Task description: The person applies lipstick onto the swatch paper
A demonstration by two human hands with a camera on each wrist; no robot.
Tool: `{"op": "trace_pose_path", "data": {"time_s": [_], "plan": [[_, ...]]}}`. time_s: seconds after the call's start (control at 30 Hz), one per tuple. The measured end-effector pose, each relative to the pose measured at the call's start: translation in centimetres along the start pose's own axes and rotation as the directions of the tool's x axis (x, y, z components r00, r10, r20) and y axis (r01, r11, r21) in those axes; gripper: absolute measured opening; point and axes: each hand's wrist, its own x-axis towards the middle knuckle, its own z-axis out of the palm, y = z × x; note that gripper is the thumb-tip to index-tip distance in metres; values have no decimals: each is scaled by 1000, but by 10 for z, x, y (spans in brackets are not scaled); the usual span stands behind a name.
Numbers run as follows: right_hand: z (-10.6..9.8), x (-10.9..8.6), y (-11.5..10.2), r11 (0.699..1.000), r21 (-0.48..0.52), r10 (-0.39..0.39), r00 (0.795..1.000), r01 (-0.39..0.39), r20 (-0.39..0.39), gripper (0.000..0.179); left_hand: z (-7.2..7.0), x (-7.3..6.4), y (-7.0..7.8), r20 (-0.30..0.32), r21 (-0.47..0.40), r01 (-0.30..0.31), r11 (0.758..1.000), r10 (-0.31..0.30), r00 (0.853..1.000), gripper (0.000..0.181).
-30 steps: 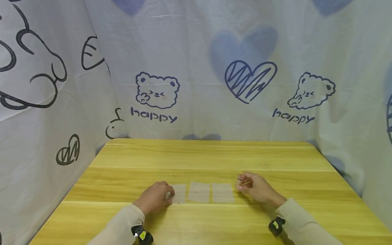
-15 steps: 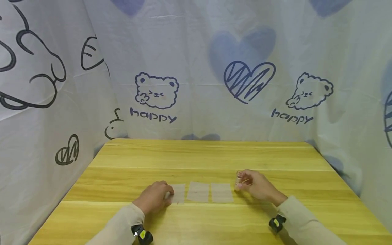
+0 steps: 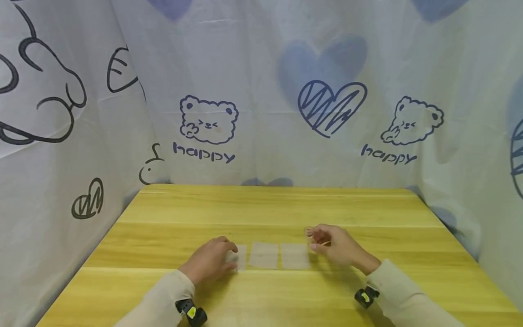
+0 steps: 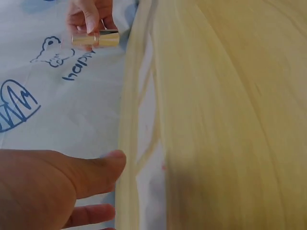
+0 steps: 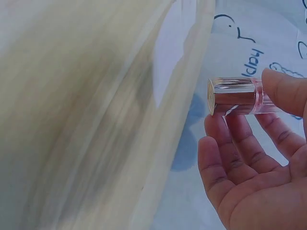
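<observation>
Right hand (image 3: 345,247): I see its thumb and fingers closed in a pinch on the small cylinder, the little finger loose and apart from it.
Small cylinder (image 5: 240,97): on the right, about upright, by the right sheet's far right corner; I judge it lifted off the table. Its metallic end points down, its clear end up; the thumb sits towards the clear part, which probably leaves the metal uncovered, with fingers opposite to stop it tipping.
Left hand (image 3: 210,261): fingers relaxed, thumb apart, nothing in its grasp. It covers part of the left sheet in my head view, a place suited to steadying it; I cannot tell whether it touches.
Sheets: left sheet (image 3: 242,257), middle sheet (image 3: 264,255) and right sheet (image 3: 295,255) lie flat in a row, narrow gaps presumably keeping them separate.
Table (image 3: 261,295): wood-grained, bearing the row.
Printed cloth (image 3: 261,68): hangs beyond the far edge, likely as a backdrop.
</observation>
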Motion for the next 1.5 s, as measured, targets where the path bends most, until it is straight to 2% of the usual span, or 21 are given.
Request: {"op": "trace_pose_path", "data": {"time_s": [0.3,0.47,0.73,0.97,1.27,1.5], "plan": [[8,7,-17,1000,-6,-18,999,18,27,25,-6,8,19,-41,-60,-55,997,52,998,32],[11,10,-24,999,6,-40,998,40,49,24,-7,12,29,-64,-59,-86,995,82,995,36],[24,13,-29,996,35,-90,992,87,94,21,-5,20,44,-55,-54,-103,993,99,993,43],[35,14,-35,988,17,-152,983,151,104,19,-4,26,54,-46,-93,-113,989,109,993,48],[43,18,-41,990,12,-143,983,143,117,27,-2,29,62,-59,-77,-167,983,162,985,44],[45,18,-44,991,30,-135,983,132,121,29,0,30,62,-71,-77,-210,975,205,976,22]]}}
